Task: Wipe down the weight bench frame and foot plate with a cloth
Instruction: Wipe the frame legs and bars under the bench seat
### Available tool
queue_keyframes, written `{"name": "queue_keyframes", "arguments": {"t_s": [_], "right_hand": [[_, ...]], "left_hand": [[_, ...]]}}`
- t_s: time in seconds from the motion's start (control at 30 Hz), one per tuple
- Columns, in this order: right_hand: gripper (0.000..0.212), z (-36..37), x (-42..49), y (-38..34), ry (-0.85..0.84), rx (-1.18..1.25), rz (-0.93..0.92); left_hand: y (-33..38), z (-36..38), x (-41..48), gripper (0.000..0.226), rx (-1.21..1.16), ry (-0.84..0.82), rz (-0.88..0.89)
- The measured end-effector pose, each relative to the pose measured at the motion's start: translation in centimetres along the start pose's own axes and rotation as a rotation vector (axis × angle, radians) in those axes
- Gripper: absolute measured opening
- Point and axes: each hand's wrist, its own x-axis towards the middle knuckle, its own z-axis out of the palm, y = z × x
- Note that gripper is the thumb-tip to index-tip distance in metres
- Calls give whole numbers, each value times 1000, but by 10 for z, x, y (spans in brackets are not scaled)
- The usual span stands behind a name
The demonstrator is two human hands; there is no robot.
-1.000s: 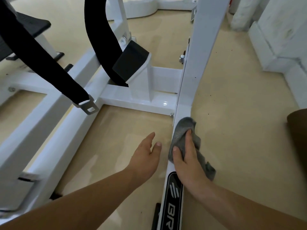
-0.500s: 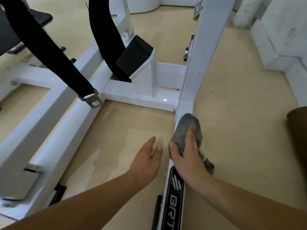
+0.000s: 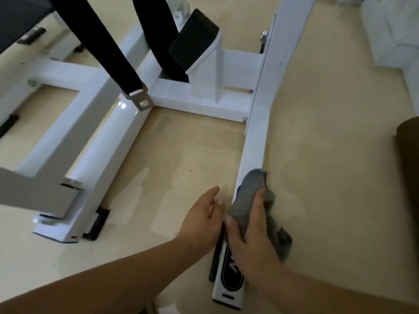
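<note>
One right hand point(image 3: 250, 243) grips cloth point(image 3: 249, 193) over the frame rail point(image 3: 255, 143) edge.

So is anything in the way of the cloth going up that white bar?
Nothing visible. The right hand holds the cloth on the bar, whose top is bare ahead, up to the post. The left hand lies beside it, not ahead.

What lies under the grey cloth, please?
The cloth lies on the white frame rail, held there by the right hand. The stretch of rail beneath it is covered, so its state cannot be seen.
</note>
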Motion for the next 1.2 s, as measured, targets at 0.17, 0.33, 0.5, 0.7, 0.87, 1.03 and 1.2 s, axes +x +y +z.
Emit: {"name": "queue_keyframes", "arguments": {"t_s": [0.17, 0.33, 0.5, 0.7, 0.87, 1.03, 1.2], "right_hand": [[87, 21, -77, 26, -103, 13, 39], [95, -5, 8, -1, 21, -84, 28], [88, 12, -23, 6, 84, -187, -40], [85, 21, -73, 23, -67, 55, 67], [93, -9, 34, -3, 63, -56, 61], [84, -45, 119, -37, 51, -48, 133], [83, -63, 169, -62, 118, -76, 141]], "left_hand": [[-13, 3, -24, 48, 44, 11, -12], [-16, -1, -31, 49, 40, 40, -35], [-14, -4, -33, 50, 42, 39, -9], [-14, -4, -20, 47, 35, 71, -9], [-2, -2, 4, 47, 1, 62, 21], [17, -8, 35, 47, -78, 79, 38], [31, -8, 63, 47, -84, 94, 56]]}}
